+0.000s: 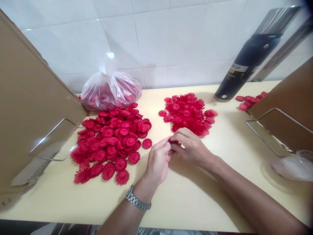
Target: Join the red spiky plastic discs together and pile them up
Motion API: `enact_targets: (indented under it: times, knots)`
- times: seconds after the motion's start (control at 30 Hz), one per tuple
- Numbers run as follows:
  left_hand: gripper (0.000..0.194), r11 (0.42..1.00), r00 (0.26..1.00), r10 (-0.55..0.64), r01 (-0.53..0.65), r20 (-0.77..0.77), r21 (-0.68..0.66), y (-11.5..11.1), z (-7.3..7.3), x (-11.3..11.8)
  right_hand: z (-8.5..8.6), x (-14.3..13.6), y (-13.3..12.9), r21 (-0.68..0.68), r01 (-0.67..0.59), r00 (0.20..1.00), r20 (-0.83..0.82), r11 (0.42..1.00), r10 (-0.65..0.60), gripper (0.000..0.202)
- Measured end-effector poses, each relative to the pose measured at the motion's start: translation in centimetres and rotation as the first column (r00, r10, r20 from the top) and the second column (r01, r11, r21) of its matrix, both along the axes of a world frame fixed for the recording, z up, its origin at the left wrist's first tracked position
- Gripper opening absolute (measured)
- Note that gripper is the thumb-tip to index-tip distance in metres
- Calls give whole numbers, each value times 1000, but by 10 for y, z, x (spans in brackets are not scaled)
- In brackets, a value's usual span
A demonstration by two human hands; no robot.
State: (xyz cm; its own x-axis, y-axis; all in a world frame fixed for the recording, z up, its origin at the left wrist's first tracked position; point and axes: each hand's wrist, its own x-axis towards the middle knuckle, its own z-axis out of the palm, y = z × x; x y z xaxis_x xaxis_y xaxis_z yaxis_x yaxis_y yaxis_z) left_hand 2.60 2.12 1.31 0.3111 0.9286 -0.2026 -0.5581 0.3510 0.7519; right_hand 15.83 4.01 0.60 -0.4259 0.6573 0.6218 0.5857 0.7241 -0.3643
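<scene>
My left hand (158, 160), with a metal watch on its wrist, and my right hand (189, 146) meet over the middle of the table. Both pinch a small red piece (173, 142) between their fingertips; the fingers hide most of it. Left of the hands lies a large pile of red, fringed, flower-like discs (110, 138). Just behind my right hand is a second pile of red fringed pieces (187, 112), looser and more feathery.
A tied plastic bag (111, 91) with red pieces stands behind the left pile. Cardboard (31, 85) rises at left, more cardboard (288, 104) at right. A dark bottle (246, 62), a few red pieces (249, 100) and a clear plastic item (293, 166) are on the right.
</scene>
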Motion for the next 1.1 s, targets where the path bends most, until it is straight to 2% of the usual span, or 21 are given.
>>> enact_targets:
  times: [0.13, 0.27, 0.43, 0.53, 0.7, 0.9, 1.1]
  knots:
    - [24, 999, 999, 7, -5, -48, 36, -1, -1, 1, -5, -1, 0, -36, -7, 997, -76, 999, 4, 17]
    - [26, 999, 998, 28, -26, -62, 40, -1, -2, 0, -3, 2, 0, -131, -41, 993, -117, 991, 26, 14]
    - [28, 998, 996, 58, -56, -67, 29, 0, 0, 0, -4, -1, -2, -23, 5, 997, -83, 1000, -7, 12]
    - [29, 998, 997, 49, -47, -58, 42, 0, 1, 0, -7, -1, -2, -4, 24, 996, -90, 1000, -24, 10]
    - [30, 998, 998, 37, -34, -53, 54, 0, -1, 1, -8, 0, 0, 49, 5, 992, -127, 999, 1, 15]
    - [28, 995, 994, 96, -96, -49, -5, 1, -3, 2, -7, -2, -1, 37, 23, 993, -117, 999, -19, 16]
    - [27, 998, 999, 43, -41, -29, 54, 0, 1, 2, -8, -3, -2, 15, 58, 988, -144, 998, -56, 16]
